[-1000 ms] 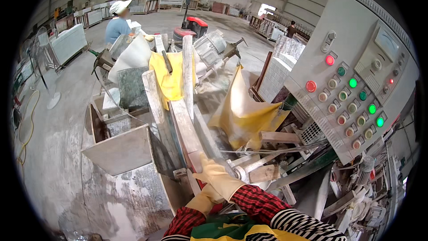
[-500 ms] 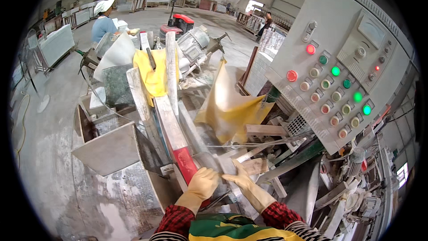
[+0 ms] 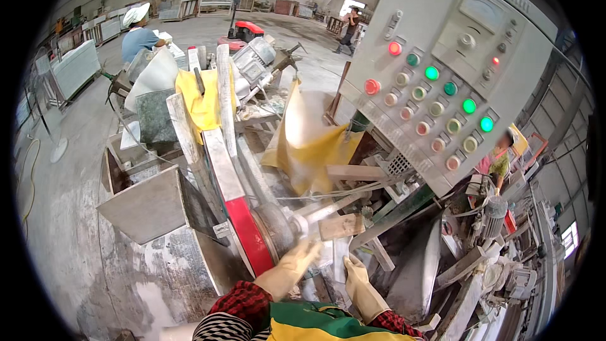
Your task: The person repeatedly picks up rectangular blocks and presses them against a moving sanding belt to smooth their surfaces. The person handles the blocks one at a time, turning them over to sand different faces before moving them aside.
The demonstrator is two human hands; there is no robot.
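My left hand [image 3: 291, 269], in a pale cream glove, reaches in beside a worn round wheel [image 3: 273, 227]. Its somewhat blurred fingers are stretched forward, apart from any clear grip. To the right, my similarly gloved right hand [image 3: 362, 287] is closed at the edge of a narrow pale slab [image 3: 341, 254]; the far fingers are hidden behind it. A wooden block [image 3: 341, 227] lies just beyond both hands. Left of the wheel runs a long guard bar with a red section [image 3: 248, 235], near my left wrist.
A grey control cabinet [image 3: 442, 69] with lit buttons stands at the right. Yellow sheeting [image 3: 303, 158] hangs ahead. A metal bin [image 3: 148, 215] sits left of the machine. Motors and beams crowd the right. One person [image 3: 139, 38] is at far left, another [image 3: 348, 30] farther back, and a third [image 3: 499, 161] behind the cabinet.
My left hand has moved off the red bar to the right and opened from a fist. My right hand has come lower, and the wheel is now uncovered. The view has turned right.
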